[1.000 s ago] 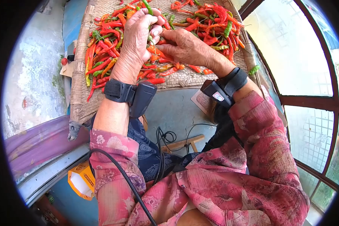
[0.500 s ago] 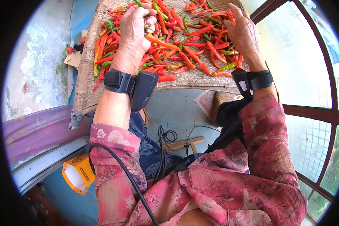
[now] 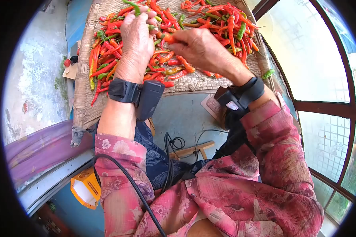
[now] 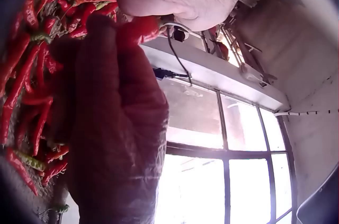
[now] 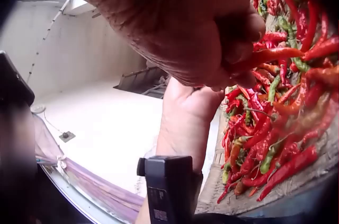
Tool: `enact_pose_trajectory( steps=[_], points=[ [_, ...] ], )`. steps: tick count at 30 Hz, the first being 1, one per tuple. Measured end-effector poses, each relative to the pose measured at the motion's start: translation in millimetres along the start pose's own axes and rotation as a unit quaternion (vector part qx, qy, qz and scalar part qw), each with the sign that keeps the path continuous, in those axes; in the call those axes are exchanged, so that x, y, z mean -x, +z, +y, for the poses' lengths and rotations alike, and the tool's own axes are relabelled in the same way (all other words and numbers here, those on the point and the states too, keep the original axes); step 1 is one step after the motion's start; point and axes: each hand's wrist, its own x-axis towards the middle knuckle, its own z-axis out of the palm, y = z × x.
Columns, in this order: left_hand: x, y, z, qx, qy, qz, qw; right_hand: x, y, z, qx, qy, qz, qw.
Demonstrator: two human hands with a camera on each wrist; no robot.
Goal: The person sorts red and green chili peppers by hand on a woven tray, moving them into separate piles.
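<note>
Over the pile of chili peppers (image 3: 110,59), both hands are close together. My left hand (image 3: 137,41) has its fingers curled round a green chili pepper (image 3: 131,5), whose curved end sticks out past the knuckles. From the right, my right hand (image 3: 205,49) pinches a red chili pepper (image 3: 169,38) between thumb and fingers, right at the left fingertips. In the left wrist view the red pepper shows glossy beside the right hand (image 4: 114,123), its stem end near the left thumb. The left palm's contents are partly hidden.
The peppers, mostly red with some green and orange, lie on a woven tray (image 3: 192,85). A second heap (image 3: 225,27) sits on its right side. Windows (image 3: 324,79) stand at right, a wall (image 3: 35,79) at left. An orange box (image 3: 86,189) and black cable (image 3: 170,158) are below.
My right hand went from beside the left hand out to the right-hand heap, then came back with a red pepper. The left hand stayed nearly in place, keeping the green pepper.
</note>
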Motion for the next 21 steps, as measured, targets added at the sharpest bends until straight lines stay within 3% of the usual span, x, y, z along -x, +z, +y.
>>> enact_pose_trajectory(
  steps=[3, 6, 9, 11, 13, 14, 15, 17, 19, 21],
  points=[
    [2.0, -3.4, 9.3, -0.035, -0.009, 0.032, 0.999, 0.2, -24.4, 12.8, 0.129, -0.023, 0.081, 0.988],
    [9.3, -5.1, 13.8, -0.071, -0.024, 0.006, 0.997, 0.5, -53.2, 28.5, 0.216, 0.114, 0.075, 0.967],
    [17.7, 1.0, 15.2, -0.161, -0.016, -0.028, 0.986, 0.4, -76.2, 46.5, 0.353, 0.155, 0.096, 0.918],
    [20.6, 1.3, 12.7, -0.193, -0.025, -0.073, 0.978, 5.2, -75.5, 53.0, 0.358, 0.112, 0.130, 0.918],
    [24.5, 7.3, 7.1, -0.191, -0.021, -0.087, 0.978, 0.5, -63.5, 31.6, 0.296, 0.072, 0.146, 0.941],
    [26.0, 10.0, 4.2, -0.189, -0.019, -0.102, 0.977, 1.1, -55.2, 16.1, 0.143, 0.113, 0.093, 0.979],
    [27.1, 12.0, 1.3, -0.191, -0.021, -0.103, 0.976, 1.4, -33.7, 21.2, 0.018, 0.035, 0.121, 0.992],
    [29.2, 16.8, -4.9, -0.142, -0.021, -0.120, 0.982, 1.4, -13.6, 1.7, -0.049, 0.008, 0.067, 0.997],
    [28.7, 19.3, -6.3, -0.128, -0.019, -0.129, 0.983, 1.0, -1.7, 0.4, -0.037, 0.028, 0.046, 0.998],
    [27.4, 14.8, -1.4, -0.201, -0.010, -0.149, 0.968, -0.4, -3.0, 2.1, -0.003, 0.010, 0.057, 0.998]
  ],
)
